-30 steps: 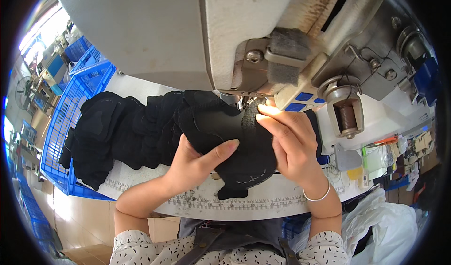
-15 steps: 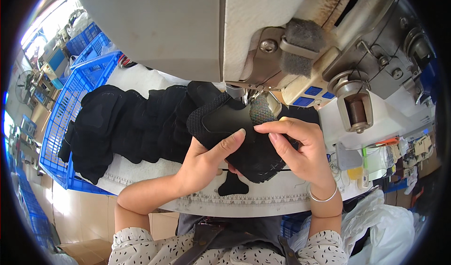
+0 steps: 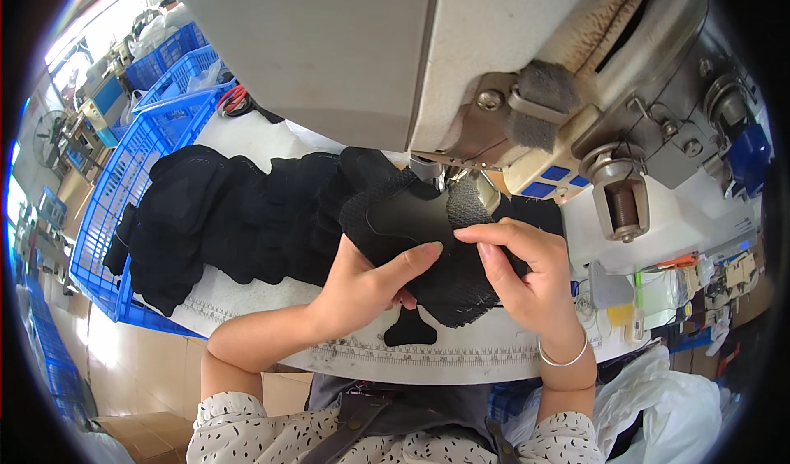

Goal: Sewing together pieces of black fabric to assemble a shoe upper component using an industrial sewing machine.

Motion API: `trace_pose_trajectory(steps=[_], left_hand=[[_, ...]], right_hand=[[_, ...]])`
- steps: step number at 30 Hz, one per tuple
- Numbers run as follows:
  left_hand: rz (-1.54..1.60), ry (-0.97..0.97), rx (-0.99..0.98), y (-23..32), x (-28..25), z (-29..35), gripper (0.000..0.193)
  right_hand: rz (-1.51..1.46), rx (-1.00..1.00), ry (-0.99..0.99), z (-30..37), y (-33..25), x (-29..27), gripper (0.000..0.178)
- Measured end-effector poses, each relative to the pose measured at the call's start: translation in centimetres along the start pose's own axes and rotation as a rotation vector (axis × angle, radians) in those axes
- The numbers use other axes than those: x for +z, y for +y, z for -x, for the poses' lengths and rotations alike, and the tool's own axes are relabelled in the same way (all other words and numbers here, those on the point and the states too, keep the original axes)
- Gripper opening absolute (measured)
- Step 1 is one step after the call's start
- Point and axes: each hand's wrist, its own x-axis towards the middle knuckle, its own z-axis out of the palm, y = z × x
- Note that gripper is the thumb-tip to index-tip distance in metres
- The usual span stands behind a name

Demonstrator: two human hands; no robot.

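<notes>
Under the head of a sewing machine (image 3: 321, 52) lies a black shoe upper (image 3: 411, 215) with a smooth panel, a textured edge and a grey mesh patch (image 3: 467, 205). My left hand (image 3: 362, 283) grips its near left side, thumb on top and fingers mostly hidden underneath. My right hand (image 3: 531, 270) bends over its right part, index fingertip and thumb close together at the edge by the mesh patch. Partly hidden behind the work is the metal presser foot (image 3: 453, 176). A small black cut piece (image 3: 411, 328) lies in front of my left fingers.
Left of the work, a long row of overlapping black uppers (image 3: 239, 217) reaches toward a blue plastic crate (image 3: 107, 250). A printed ruler (image 3: 461, 355) runs along the table's near edge. A brown thread bobbin (image 3: 621, 205) sits on the machine at right. White plastic bags (image 3: 666, 406) hang below right.
The view has shifted slightly, so the machine appears farther right and lower. Both hands keep nearly the same hold on the upper, which looks slightly turned.
</notes>
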Motion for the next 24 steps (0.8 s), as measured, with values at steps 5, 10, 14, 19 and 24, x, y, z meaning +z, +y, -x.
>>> trace_pose_trajectory(steps=[5, 10, 14, 19, 24], left_hand=[[-0.032, 0.015, 0.021, -0.2, 0.5, 0.0, 0.016], [-0.013, 0.053, 0.053, -0.5, 0.9, -0.4, 0.014], [-0.025, 0.047, 0.089, -0.5, 0.8, -0.6, 0.012], [-0.069, 0.092, 0.106, -0.4, 1.1, -1.1, 0.012], [-0.031, 0.107, 0.093, 0.4, 0.5, -1.6, 0.011]], right_hand=[[-0.013, 0.067, 0.065, 0.2, -0.2, -0.1, 0.013], [-0.066, 0.084, 0.074, -0.1, 0.5, -0.6, 0.012], [-0.134, 0.092, 0.079, -0.2, 1.0, -0.5, 0.012], [-0.215, 0.139, 0.082, -0.5, 1.5, -0.6, 0.012], [-0.263, 0.171, 0.011, -0.2, 1.3, -0.6, 0.013]])
